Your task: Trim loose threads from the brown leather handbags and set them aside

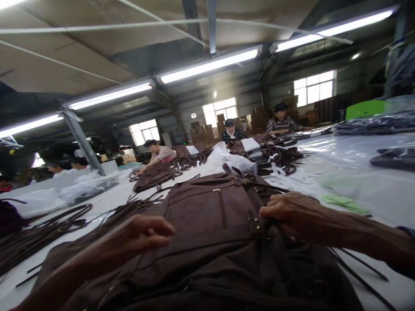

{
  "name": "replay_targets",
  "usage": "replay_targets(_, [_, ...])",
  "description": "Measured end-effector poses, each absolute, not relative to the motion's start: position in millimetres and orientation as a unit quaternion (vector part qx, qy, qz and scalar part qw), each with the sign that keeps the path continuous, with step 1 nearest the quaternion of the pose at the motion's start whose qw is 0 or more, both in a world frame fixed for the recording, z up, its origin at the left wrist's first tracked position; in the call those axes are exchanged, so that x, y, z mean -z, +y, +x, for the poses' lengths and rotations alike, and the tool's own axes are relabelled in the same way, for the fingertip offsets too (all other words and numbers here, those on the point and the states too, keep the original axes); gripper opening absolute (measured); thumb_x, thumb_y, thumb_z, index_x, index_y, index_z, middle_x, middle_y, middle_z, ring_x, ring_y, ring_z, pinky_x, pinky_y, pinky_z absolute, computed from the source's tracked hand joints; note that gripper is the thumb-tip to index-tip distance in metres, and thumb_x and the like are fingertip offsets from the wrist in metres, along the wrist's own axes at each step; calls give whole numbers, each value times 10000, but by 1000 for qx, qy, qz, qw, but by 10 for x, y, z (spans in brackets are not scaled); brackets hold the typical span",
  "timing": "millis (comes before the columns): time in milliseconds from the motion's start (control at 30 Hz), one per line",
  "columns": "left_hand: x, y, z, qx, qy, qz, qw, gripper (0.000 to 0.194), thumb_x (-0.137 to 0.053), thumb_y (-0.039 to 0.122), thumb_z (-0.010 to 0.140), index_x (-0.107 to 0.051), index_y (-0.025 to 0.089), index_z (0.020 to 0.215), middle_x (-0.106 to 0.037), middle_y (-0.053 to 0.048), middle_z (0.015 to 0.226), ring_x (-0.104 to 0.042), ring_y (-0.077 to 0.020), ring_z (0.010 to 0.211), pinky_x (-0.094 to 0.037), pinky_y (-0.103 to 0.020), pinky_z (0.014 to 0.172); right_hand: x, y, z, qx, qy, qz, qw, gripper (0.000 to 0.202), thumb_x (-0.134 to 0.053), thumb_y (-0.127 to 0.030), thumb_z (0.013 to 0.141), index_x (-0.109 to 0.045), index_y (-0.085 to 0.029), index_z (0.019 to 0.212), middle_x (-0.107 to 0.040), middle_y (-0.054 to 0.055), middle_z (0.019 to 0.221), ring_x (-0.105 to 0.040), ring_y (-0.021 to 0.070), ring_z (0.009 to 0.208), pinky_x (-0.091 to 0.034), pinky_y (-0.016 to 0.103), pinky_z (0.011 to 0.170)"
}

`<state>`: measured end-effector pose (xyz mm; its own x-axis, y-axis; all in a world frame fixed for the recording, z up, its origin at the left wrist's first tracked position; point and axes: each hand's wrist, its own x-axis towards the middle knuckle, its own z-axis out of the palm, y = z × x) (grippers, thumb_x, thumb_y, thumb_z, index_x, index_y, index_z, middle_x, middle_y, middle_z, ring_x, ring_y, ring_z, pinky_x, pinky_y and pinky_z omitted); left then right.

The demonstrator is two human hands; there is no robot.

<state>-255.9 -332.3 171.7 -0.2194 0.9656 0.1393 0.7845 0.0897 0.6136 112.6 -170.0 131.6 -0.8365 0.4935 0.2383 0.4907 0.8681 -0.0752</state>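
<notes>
A dark brown fabric bag (207,211) with straps, brass-coloured studs and a short zip on its front panel lies before me on the table. My right hand (288,211) is closed on the bag's right side, just above a studded tab; its fingertips are partly hidden. Over the left part of the bag is my left hand (147,231), fingers loosely bent and thumb apart from them, with nothing between. More brown bags lie stacked under the nearest one.
Piles of brown bags (279,151) with straps and white plastic (227,157) lie farther along the table. Loose straps (55,229) stretch out at the left. Green gloves (346,203) and clear plastic bags (353,147) are on the right. Several co-workers (233,131) stand across the table.
</notes>
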Motion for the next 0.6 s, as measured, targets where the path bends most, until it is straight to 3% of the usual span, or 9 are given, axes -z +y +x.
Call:
replay_targets(67, [-1969,-3014,-2339,-222,685,669,184,324,-730,560,753,-818,291,911,-766,-57,931,-683,-248,832,-516,-288,737,-1280,-1549,1222,17,-959,-247,136,251,-521,-7,710,-647,-205,798,-666,19,791,-605,154,710,-343,266,628])
replay_targets(167, [-1997,-2619,-1873,-238,617,725,192,370,-688,520,837,-757,302,1128,-742,-54,1118,-683,-238,921,-495,-299,775,-1324,-1189,1445,116,-930,-293,189,233,-534,13,693,-622,-193,754,-640,47,809,-595,184,779,-345,270,634])
replay_targets(267, [-1788,-2312,-1341,-260,531,760,272,716,-778,484,779,-544,300,1430,-640,-112,1343,-623,-285,1152,-480,-358,890,-1549,-875,1563,212,-862,-392,241,182,-553,-8,764,-626,-172,733,-602,61,775,-586,170,720,-312,255,593])
replay_targets(367, [-1713,-2043,-910,-351,483,702,388,1007,-864,442,692,-362,227,1538,-597,-188,1368,-586,-310,1220,-480,-396,920,-1929,-838,1351,235,-833,-407,292,123,-592,-197,896,-683,-137,838,-608,59,845,-621,168,750,-387,254,664])
replay_targets(433, [-1796,-1934,-774,-422,454,641,452,910,-873,390,687,-444,172,1459,-676,-172,1207,-661,-273,1062,-493,-396,896,-2178,-985,1046,217,-826,-359,376,282,-498,-281,972,-693,-95,1053,-612,71,1001,-643,201,906,-438,303,781])
replay_targets(500, [-1921,-1935,-808,-501,425,596,461,623,-855,334,700,-606,146,1239,-715,-89,978,-678,-188,825,-509,-361,841,-2350,-1187,725,154,-848,-222,455,321,-448,-226,978,-651,-109,1197,-596,58,1172,-618,195,1040,-467,319,848])
replay_targets(600, [-2010,-2160,-1178,-609,440,532,391,346,-827,303,701,-683,154,979,-614,25,700,-599,-109,641,-522,-288,744,-2336,-1367,460,59,-865,-88,490,436,-444,-187,972,-512,-209,1402,-511,54,1385,-549,203,1199,-497,340,898])
